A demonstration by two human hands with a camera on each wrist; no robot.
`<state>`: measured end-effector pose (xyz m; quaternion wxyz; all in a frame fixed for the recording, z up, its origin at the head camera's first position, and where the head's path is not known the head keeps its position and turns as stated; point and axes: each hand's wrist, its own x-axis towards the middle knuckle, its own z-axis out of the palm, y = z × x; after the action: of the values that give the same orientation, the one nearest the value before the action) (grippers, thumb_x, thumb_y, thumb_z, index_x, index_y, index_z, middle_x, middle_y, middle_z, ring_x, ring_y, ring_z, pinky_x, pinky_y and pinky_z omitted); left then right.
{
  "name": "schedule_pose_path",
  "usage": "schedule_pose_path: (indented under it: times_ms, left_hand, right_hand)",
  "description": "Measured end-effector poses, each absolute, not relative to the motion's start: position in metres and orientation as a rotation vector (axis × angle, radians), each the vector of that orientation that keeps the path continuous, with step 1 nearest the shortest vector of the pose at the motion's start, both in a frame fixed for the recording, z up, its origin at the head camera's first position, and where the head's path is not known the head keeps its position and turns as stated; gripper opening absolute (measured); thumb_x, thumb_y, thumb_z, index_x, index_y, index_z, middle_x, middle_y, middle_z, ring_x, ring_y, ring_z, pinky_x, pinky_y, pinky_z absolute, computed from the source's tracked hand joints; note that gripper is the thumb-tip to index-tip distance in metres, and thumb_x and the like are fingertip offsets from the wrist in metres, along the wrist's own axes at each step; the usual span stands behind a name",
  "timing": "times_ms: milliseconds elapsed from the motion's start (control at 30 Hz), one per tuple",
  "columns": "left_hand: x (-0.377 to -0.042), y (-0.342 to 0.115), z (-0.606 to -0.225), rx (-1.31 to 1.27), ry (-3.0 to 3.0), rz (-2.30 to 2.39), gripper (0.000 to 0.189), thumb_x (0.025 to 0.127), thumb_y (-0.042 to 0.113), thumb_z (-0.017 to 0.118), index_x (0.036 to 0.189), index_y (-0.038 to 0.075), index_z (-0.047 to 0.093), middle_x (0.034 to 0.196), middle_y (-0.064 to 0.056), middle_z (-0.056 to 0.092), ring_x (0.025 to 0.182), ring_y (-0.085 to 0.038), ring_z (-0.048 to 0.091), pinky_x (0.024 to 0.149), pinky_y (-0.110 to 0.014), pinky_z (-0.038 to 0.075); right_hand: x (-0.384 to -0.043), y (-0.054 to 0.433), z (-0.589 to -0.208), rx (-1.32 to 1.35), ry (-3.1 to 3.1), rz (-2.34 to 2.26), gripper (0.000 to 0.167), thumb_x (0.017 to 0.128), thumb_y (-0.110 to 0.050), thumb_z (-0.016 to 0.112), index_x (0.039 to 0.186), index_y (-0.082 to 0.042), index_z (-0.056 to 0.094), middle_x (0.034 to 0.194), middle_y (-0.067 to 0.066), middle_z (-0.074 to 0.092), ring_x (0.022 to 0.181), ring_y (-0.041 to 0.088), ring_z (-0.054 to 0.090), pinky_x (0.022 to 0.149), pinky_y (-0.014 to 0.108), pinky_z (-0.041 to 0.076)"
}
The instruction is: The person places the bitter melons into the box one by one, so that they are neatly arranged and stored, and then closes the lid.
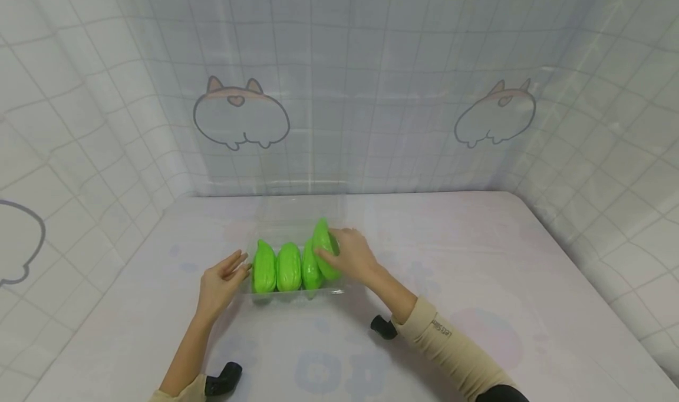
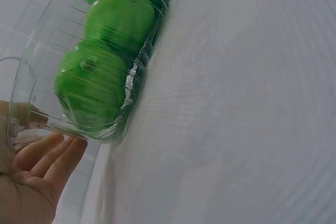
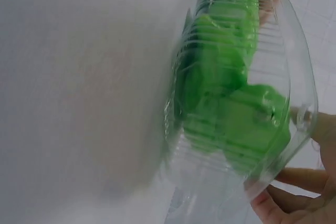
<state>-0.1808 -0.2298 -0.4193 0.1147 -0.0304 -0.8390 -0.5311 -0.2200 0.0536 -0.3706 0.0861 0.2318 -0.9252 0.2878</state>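
Note:
A clear plastic box (image 1: 299, 294) holds several glossy green elongated fruits with lobed sides; their exact kind I cannot tell. Three of them stand in a row, and the leftmost fruit (image 1: 264, 267) is beside the box's left wall. At the right end my right hand (image 1: 352, 254) grips a tilted green fruit (image 1: 320, 237) between thumb and fingers, raised a little over its neighbour. My left hand (image 1: 220, 284) is at the left rim, its fingers fairly straight and touching the plastic. In the left wrist view the fingers (image 2: 65, 163) lie just under the rim.
A transparent lid (image 1: 302, 208) stands open behind the box. Everything rests on a pale printed cloth (image 1: 451, 260). Walls of white gridded sheeting (image 1: 366, 95) close in the back and both sides. Black camera mounts (image 1: 383, 327) are on both wrists.

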Motion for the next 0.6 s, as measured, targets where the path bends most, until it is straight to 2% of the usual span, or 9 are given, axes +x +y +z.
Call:
schedule_pose_path:
  times_ms: [133, 267, 433, 600]
  left_hand:
    - [-0.181, -0.23, -0.418, -0.088, -2.462, -1.551, 0.047, 0.093, 0.009, 0.057, 0.134, -0.009, 0.044, 0.126, -0.022, 0.056, 0.086, 0.014, 0.056, 0.072, -0.006, 0.048]
    - [-0.181, -0.23, -0.419, -0.099, -2.451, -1.555, 0.046, 0.093, 0.007, 0.057, 0.134, -0.01, 0.044, 0.125, -0.023, 0.056, 0.086, 0.011, 0.058, 0.072, -0.006, 0.048]
    - [-0.181, -0.231, -0.421, -0.11, -2.442, -1.564, 0.045, 0.093, 0.005, 0.056, 0.133, -0.011, 0.044, 0.124, -0.024, 0.056, 0.087, 0.006, 0.061, 0.072, -0.006, 0.048]
    - [-0.181, -0.231, -0.421, -0.12, -2.433, -1.567, 0.045, 0.093, 0.005, 0.056, 0.133, -0.012, 0.044, 0.124, -0.024, 0.056, 0.086, 0.005, 0.062, 0.072, -0.006, 0.049]
  right_hand:
    - [-0.221, 0.057, -0.371, 0.76, -2.722, 0.891, 0.058, 0.087, -0.035, 0.067, 0.133, -0.002, 0.052, 0.13, 0.021, 0.053, 0.114, 0.034, 0.054, 0.093, 0.043, 0.049]
    - [-0.225, 0.06, -0.374, 0.838, -2.696, 0.827, 0.052, 0.087, -0.034, 0.067, 0.13, -0.007, 0.056, 0.136, 0.023, 0.046, 0.124, 0.04, 0.045, 0.1, 0.051, 0.042]
    - [-0.233, 0.062, -0.381, 0.887, -2.701, 0.796, 0.051, 0.087, -0.037, 0.066, 0.126, -0.004, 0.059, 0.132, 0.02, 0.052, 0.125, 0.036, 0.044, 0.104, 0.049, 0.038]
    - [-0.24, 0.068, -0.391, 0.852, -2.716, 0.825, 0.054, 0.086, -0.045, 0.065, 0.123, -0.006, 0.062, 0.127, 0.016, 0.058, 0.118, 0.032, 0.046, 0.099, 0.046, 0.04]
